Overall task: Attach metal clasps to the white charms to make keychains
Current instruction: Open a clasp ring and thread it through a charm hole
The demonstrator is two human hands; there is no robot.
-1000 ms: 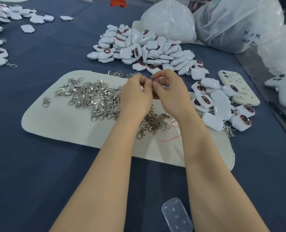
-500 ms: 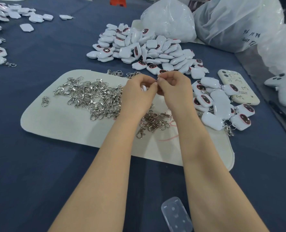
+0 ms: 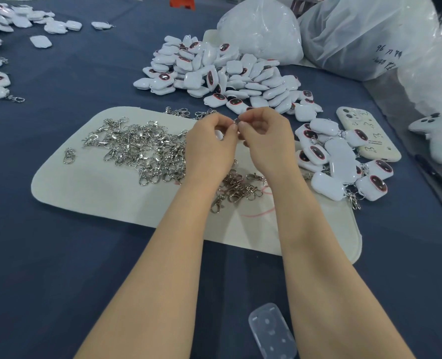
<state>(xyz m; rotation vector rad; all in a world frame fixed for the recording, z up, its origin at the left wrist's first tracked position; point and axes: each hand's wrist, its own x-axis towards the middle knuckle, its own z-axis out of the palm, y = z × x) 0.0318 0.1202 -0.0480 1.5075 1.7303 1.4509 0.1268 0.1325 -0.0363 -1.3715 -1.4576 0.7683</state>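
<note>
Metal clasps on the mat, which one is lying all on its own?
The lone clasp near the left edge of the cream mat, set apart from the big clasp pile; the rest lie heaped or tangled together.

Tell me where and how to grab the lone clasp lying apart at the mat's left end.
Likely best: pinch the lone clasp across its narrow width, from above: it lies flat on the mat, lengthwise away from you, clear of the pile.

A dark blue tablecloth [image 3: 59, 268] covered the work surface. A cream mat [image 3: 98, 198] with rounded corners lay flat on it. Bulging translucent plastic bags [image 3: 357, 35] stood at the far right, glossy in soft, even light. A clear plastic cover [image 3: 271, 330] lay at the near edge.
</note>
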